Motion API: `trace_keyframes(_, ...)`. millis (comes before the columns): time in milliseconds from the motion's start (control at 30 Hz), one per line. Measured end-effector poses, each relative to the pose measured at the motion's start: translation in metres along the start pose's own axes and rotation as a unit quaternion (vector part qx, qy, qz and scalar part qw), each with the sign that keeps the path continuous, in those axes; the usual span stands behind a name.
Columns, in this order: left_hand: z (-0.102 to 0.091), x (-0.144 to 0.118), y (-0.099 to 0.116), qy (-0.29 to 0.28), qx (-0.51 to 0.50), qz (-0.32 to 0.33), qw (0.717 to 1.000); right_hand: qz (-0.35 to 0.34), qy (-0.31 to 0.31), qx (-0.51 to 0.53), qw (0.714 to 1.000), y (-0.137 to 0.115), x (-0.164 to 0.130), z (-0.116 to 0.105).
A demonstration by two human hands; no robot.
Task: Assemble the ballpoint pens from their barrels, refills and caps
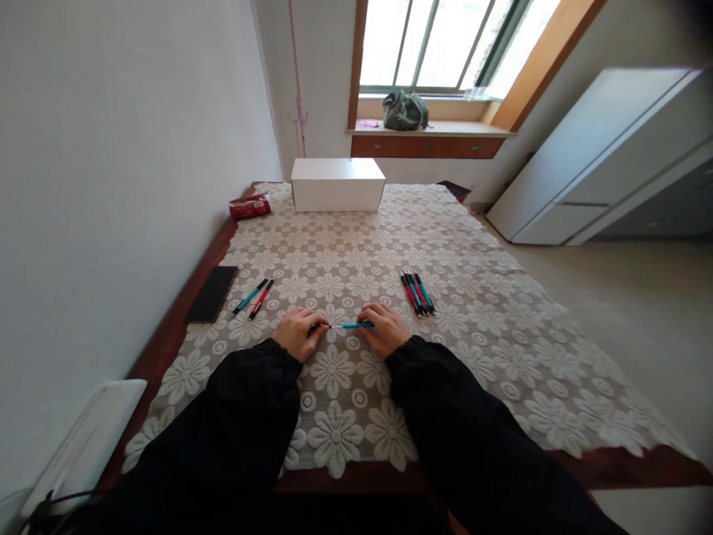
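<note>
Near the middle of the lace-covered table, my left hand pinches the small black end piece of a pen. My right hand grips the blue pen barrel, fingers closed around its far end. A thin pale refill spans the gap between the two parts, and the pen lies level, just over the cloth. To the left of my left hand are a blue pen and a red pen, side by side. Several blue and red pens form a tight row beyond my right hand.
A black phone-like slab lies at the table's left edge. At the far end stand a white box and a red packet. The floral lace tablecloth covers the table. A wall runs close along the left.
</note>
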State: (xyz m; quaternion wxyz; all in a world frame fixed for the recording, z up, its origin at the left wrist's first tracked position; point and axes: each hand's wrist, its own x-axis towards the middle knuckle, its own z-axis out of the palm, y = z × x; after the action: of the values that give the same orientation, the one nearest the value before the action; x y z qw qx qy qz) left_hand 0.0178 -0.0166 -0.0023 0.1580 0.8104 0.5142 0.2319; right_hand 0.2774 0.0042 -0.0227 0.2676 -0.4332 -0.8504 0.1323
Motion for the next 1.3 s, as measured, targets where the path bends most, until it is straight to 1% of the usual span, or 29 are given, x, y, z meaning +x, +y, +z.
trace_keyframes(133,0.001,0.000,-0.001,-0.003,0.011,-0.002,1.000,0.005,0.001,-0.025,1.000,0.007,-0.001,-0.002)
trace_keyframes(333,0.001,0.000,-0.001,0.007,0.024,-0.013,1.000,0.046,0.005,-0.071,0.996,0.019,0.000,-0.007)
trace_keyframes(500,0.000,-0.001,0.000,0.003,0.022,0.001,1.000,0.070,0.000,-0.096,0.993,0.017,-0.001,-0.008)
trace_keyframes(600,0.000,-0.001,0.000,-0.004,0.017,0.019,1.000,0.074,0.013,-0.110,0.991,0.012,-0.001,-0.008)
trace_keyframes(667,0.001,-0.001,0.000,-0.005,0.011,0.028,1.000,0.056,0.029,-0.108,0.992,0.006,-0.001,-0.008)
trace_keyframes(733,0.002,-0.001,0.000,-0.006,0.005,0.035,0.999,0.013,0.036,-0.094,0.995,0.000,-0.001,-0.008)
trace_keyframes(833,0.004,-0.001,-0.001,-0.007,-0.006,0.049,0.999,-0.060,0.034,-0.066,0.995,-0.010,-0.002,-0.006)
trace_keyframes(967,0.005,0.000,-0.002,-0.017,-0.019,0.080,0.997,-0.105,0.017,-0.051,0.993,-0.019,-0.002,0.001)
trace_keyframes(1033,0.005,0.000,-0.003,-0.026,-0.020,0.090,0.995,-0.111,0.001,-0.051,0.992,-0.019,-0.002,0.005)
trace_keyframes(1100,0.005,0.000,-0.003,-0.031,-0.022,0.092,0.995,-0.104,-0.011,-0.049,0.993,-0.017,-0.002,0.008)
trace_keyframes(1300,0.008,0.000,-0.006,-0.025,-0.020,0.079,0.996,-0.040,-0.026,-0.048,0.998,-0.013,-0.001,0.008)
